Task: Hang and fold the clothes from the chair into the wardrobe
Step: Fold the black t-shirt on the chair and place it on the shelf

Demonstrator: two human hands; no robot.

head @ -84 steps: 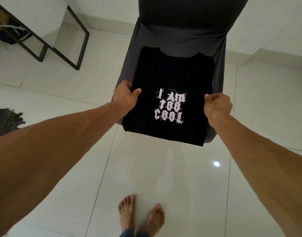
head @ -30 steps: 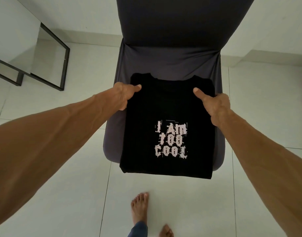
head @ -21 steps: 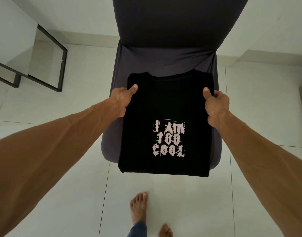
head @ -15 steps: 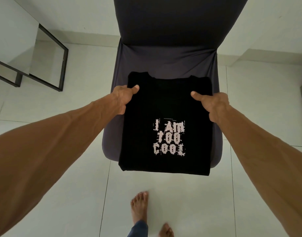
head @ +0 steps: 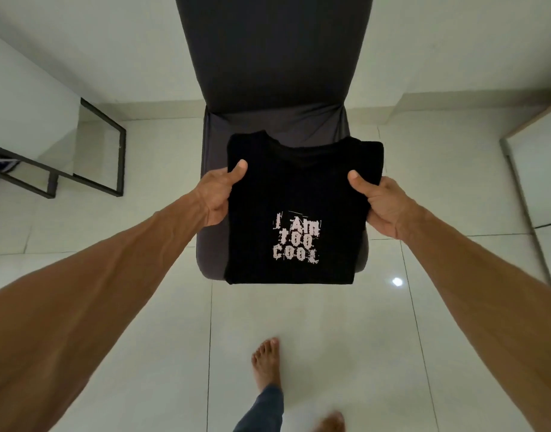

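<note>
Black ribbed cloth, folded into a neat rectangle, makes up the T-shirt; pale, ragged lettering on its front reads "I AM TOO COOL", and the collar curves along the far edge; it is held flat over the front half of the seat of the chair, its near edge hanging past the seat's front, and whether it rests on the seat or floats just above cannot be told. The left hand pinches the left edge, thumb on top and fingers tucked beneath out of sight; the right hand clamps the right edge the same way, thumb lying on the cloth, fingers hidden under it. The chair wears a smooth, dark grey stretch cover, its tall back tapering upward and cut off by the top of the frame; the legs are concealed by the seat and the shirt. Both forearms run in from the lower corners, bare and cut off by the frame. The floor is glossy pale tile with thin grout lines and a small bright light reflection near the right arm; one bare foot stands on it with a dark blue trouser cuff, and the other foot is blurred at the bottom edge. To the left stands a black metal frame of square tube against a white panel; at the far right a pale door or panel edge rises, hard to identify.
</note>
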